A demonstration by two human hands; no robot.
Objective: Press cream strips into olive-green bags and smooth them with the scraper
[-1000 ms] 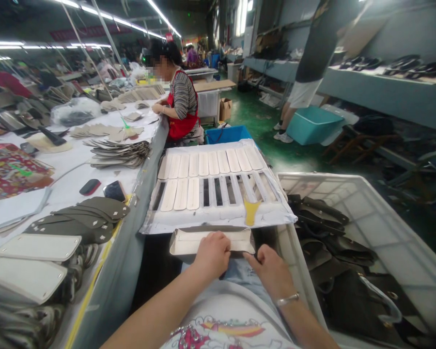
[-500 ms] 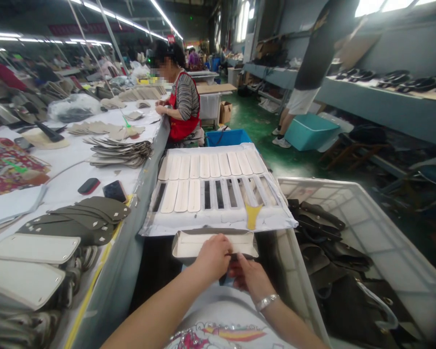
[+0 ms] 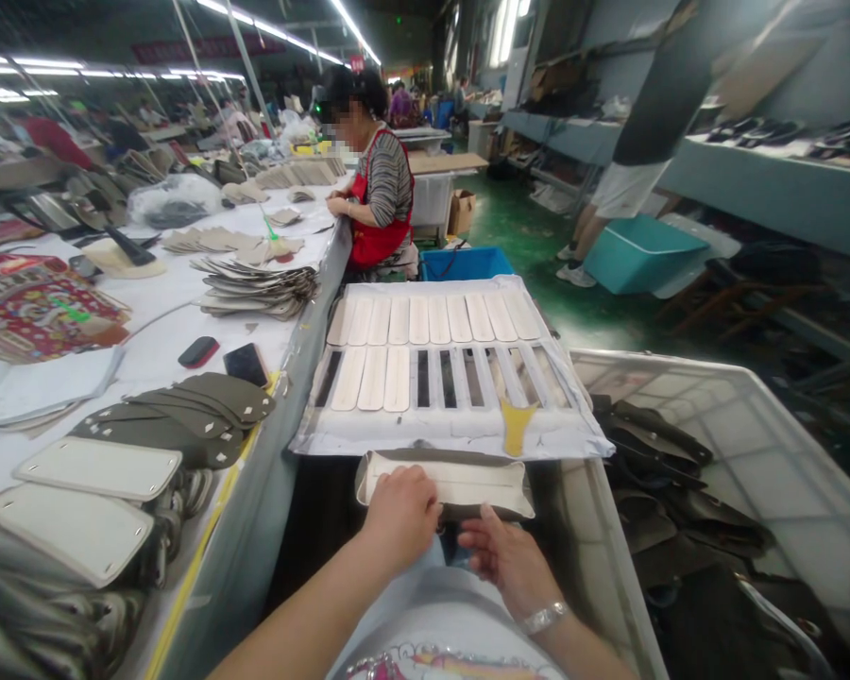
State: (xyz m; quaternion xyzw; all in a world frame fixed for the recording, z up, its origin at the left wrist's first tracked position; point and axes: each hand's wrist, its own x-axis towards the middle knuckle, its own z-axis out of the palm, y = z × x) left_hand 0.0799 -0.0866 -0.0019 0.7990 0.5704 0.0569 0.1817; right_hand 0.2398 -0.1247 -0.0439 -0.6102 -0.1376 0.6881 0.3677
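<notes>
A dark grey bag with a long cream base panel lies across my lap, just below the slotted white board. My left hand is closed over its near edge, left of the middle, with fingertips curled in. At the near edge, right of the middle, my right hand has its fingers apart and thumb up by the rim; I cannot tell whether it touches. Cream strips fill the board's back row, and several lie at the left of its front row. A yellow piece is on the board's front edge.
A white crate of dark bags stands at my right. The left-hand table carries grey leather pieces, pale panels and a phone. A co-worker in a red apron sits ahead; another person stands right.
My right hand has drawn back from the bag's near edge and its fingers have spread. My left hand has shifted a little left along the bag. The whole view has swung slightly left.
</notes>
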